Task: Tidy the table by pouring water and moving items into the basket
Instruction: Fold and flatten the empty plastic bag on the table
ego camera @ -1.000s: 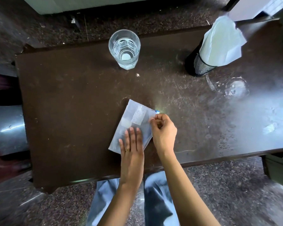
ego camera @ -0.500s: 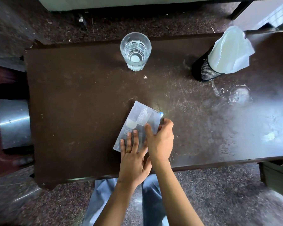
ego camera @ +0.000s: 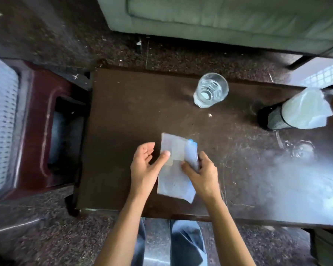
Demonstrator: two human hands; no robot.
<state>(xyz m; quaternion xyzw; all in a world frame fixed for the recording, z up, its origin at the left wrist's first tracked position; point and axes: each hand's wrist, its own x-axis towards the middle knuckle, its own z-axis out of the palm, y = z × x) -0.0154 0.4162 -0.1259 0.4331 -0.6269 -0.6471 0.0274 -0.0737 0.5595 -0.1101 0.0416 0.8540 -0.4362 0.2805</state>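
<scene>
Your right hand (ego camera: 204,173) pinches the clear packet (ego camera: 174,175), which lies near-centre on the table (ego camera: 123,121), long axis near-to-far. Your left hand (ego camera: 144,166), spread, touches its left edge.

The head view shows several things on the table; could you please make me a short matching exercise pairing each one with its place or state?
Things:
1. glass
2. mesh cup
3. packet
4. left hand

Places or states:
A. gripped at its right edge by the right hand
B. open, thumb touching the packet
C. upright with water, near the far edge
D. stuffed with pale plastic, at the right

Pairs: 1-C, 2-D, 3-A, 4-B
</scene>
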